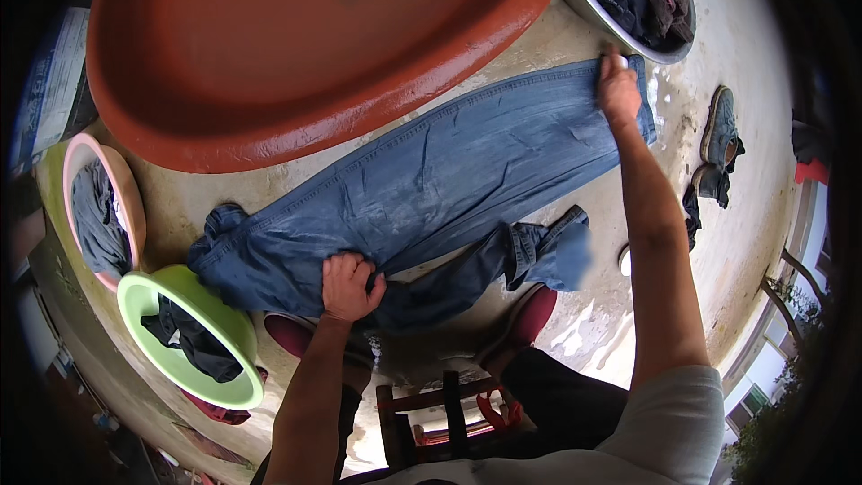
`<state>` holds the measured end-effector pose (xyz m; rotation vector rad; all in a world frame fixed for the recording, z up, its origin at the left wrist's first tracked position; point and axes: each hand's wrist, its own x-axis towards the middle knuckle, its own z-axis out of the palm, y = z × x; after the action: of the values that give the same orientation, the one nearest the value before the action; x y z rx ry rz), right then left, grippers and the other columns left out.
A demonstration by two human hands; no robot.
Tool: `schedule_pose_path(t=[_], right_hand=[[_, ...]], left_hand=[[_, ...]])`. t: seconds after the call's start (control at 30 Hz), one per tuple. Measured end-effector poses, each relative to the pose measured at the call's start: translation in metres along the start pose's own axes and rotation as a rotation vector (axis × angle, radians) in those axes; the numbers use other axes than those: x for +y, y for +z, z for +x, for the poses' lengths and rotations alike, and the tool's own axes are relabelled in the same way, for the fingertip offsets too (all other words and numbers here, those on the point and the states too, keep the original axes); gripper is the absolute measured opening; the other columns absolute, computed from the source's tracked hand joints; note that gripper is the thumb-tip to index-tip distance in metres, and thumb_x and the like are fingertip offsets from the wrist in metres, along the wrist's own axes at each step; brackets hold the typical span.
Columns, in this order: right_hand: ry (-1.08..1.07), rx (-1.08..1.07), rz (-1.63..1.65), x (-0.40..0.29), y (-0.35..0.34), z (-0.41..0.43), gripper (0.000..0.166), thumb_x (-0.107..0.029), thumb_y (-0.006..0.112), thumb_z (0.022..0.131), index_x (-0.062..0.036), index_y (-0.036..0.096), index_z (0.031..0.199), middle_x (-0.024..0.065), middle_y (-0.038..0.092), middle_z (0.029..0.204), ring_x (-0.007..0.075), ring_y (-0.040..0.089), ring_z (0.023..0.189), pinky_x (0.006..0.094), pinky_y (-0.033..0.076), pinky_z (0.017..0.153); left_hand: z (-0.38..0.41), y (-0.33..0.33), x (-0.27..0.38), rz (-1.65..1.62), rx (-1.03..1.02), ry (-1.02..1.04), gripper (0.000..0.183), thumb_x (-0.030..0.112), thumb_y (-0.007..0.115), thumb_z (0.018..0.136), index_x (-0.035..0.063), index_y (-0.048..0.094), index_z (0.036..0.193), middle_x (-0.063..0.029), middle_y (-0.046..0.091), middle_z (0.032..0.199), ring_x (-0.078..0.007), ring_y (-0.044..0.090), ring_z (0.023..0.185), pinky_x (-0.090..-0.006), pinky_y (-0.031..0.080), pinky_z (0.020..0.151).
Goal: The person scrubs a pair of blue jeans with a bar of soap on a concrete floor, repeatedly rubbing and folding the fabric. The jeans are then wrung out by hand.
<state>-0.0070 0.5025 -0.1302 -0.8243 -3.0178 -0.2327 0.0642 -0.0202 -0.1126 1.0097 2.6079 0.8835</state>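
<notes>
A pair of wet blue jeans [431,168] lies spread over the concrete floor before me, one leg stretched out to the upper right. The other leg [465,276] is bunched nearer my feet. With fingers curled into the denim, my left hand [349,286] grips the jeans near where the legs part. My right hand [619,93] is at the far hem of the stretched leg, closed around a small white object [621,62]. That object is mostly hidden by the fingers; I cannot tell what it is.
A large red-brown basin [337,141] stands beyond the jeans. Clothes fill a metal basin [630,40] at upper right, a pink basin [138,215] and a green basin [242,323] at left. Shoes [719,124] lie at right. A low stool [451,404] is beneath me.
</notes>
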Motion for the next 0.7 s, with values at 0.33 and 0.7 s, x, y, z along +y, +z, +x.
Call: schedule_pose_path(t=[0.33, 0.7], right_hand=[[-0.418, -0.466, 0.580, -0.192, -0.093, -0.140, 0.062, -0.016, 0.053, 0.086, -0.0265, 0.031, 0.143, 0.0211, 0.048, 0.108, 0.0375, 0.059, 0.090, 0.0439, 0.052, 0.077], [0.475, -0.054, 0.962, -0.033, -0.032, -0.164, 0.065, -0.016, 0.048, 0.088, -0.0028, 0.021, 0.146, 0.0318, 0.042, 0.125, 0.0456, 0.049, 0.106, 0.0458, 0.041, 0.097]], left_hand=[[0.028, -0.016, 0.013, 0.264, 0.014, -0.137, 0.029, 0.025, 0.064, 0.081, 0.0080, 0.055, 0.103, -0.0118, 0.051, 0.100, -0.0341, 0.048, 0.100, -0.0432, 0.034, 0.090], [0.108, -0.045, -0.018, 0.140, -0.191, -0.315, 0.021, 0.025, 0.052, 0.094, 0.0059, 0.052, 0.104, -0.0189, 0.050, 0.103, -0.0401, 0.055, 0.091, -0.0476, 0.044, 0.081]])
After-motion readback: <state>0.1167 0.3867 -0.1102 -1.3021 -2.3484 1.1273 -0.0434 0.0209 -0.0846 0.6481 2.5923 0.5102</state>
